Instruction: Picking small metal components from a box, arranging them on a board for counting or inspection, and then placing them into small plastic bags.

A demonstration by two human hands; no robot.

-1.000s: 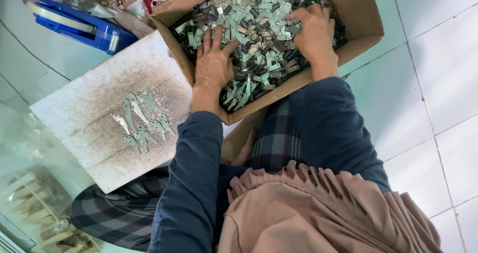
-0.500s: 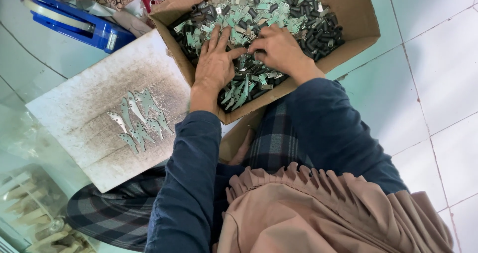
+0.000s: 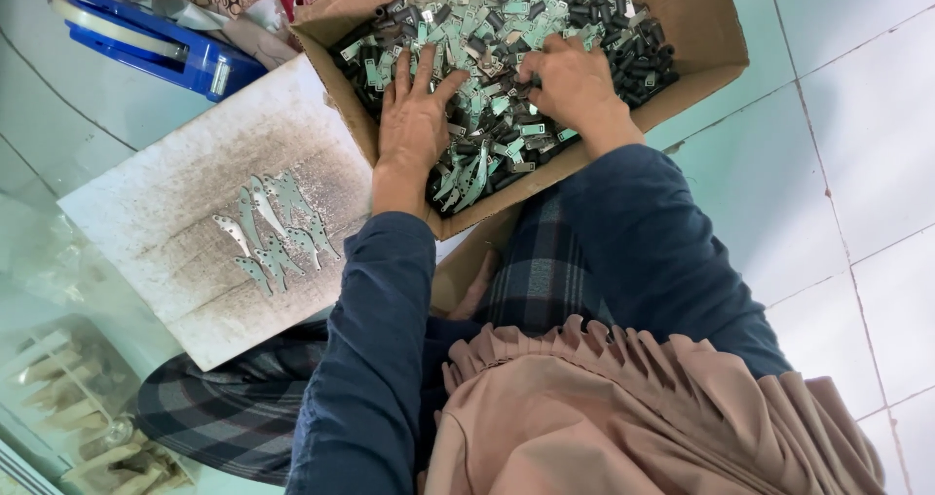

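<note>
Down on the pale tiled floor (image 3: 857,164), a person sits with an open cardboard box (image 3: 701,28) drawn up against the knees, filled with small metal pieces (image 3: 487,28), some pale green and flat, some dark and stubby. Both hands are inside it. The left hand (image 3: 414,115) lies flat on the heap near the box's near wall, fingers spread and straight, gripping nothing. The right hand (image 3: 575,81) sits just beside it toward the middle of the box, knuckles up and fingers curled down into the pieces; it looks to be closing on a few of them, though the fingertips are buried and I cannot tell for certain what it holds.

Left of the box, touching its side, a stained white board (image 3: 175,222) rests across the lap, and a small cluster of flat, curved metal blanks (image 3: 273,227) lies on it in loose rows. Beyond the board, a blue tape dispenser (image 3: 156,47) lies on the floor. Dark blue sleeves (image 3: 380,359) cover both arms, over a plaid garment (image 3: 545,271) and a pleated tan cloth (image 3: 623,417).
</note>
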